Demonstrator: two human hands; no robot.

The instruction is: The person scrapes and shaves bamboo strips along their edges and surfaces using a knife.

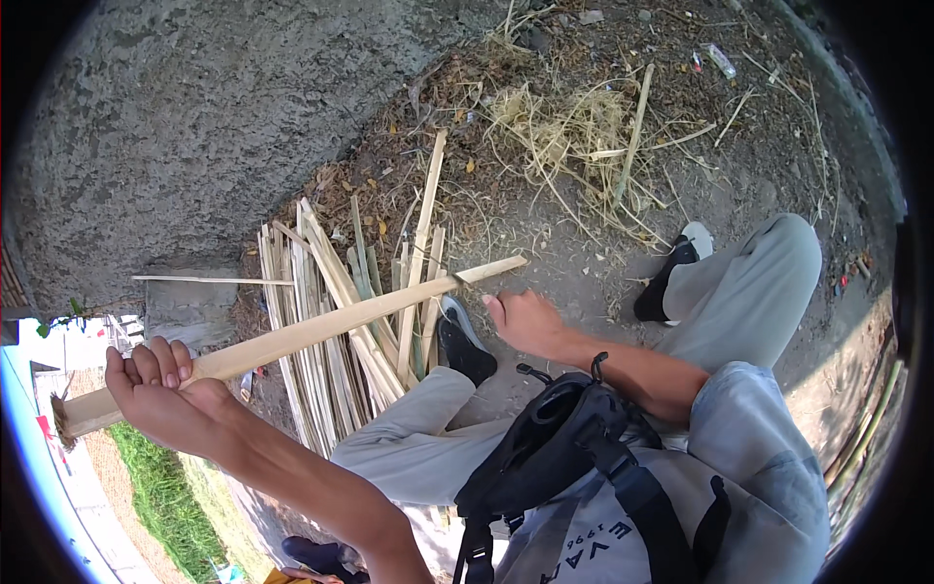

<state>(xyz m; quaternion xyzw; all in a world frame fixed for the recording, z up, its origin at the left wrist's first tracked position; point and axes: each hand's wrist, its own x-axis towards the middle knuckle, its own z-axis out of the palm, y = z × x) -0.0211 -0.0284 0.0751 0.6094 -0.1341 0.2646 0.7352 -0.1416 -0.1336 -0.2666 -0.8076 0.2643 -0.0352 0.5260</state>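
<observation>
My left hand (161, 394) grips the thick near end of a long pale bamboo piece (321, 331), which slants up to the right over my knees. My right hand (525, 321) is curled shut close to the far end of that piece. A thin dark blade (459, 280) seems to run from it into the bamboo, though the handle is hidden in my fist. Under the piece lies a pile of split bamboo strips (316, 292) on the ground. A black bag (555, 438) hangs on my chest.
A rough concrete wall (195, 117) stands at the upper left. Dry grass and straw (574, 127) are scattered on the dirt ahead. My black shoes (465, 346) rest on the ground, one beside the strips. More bamboo poles (866, 428) lie at the right edge.
</observation>
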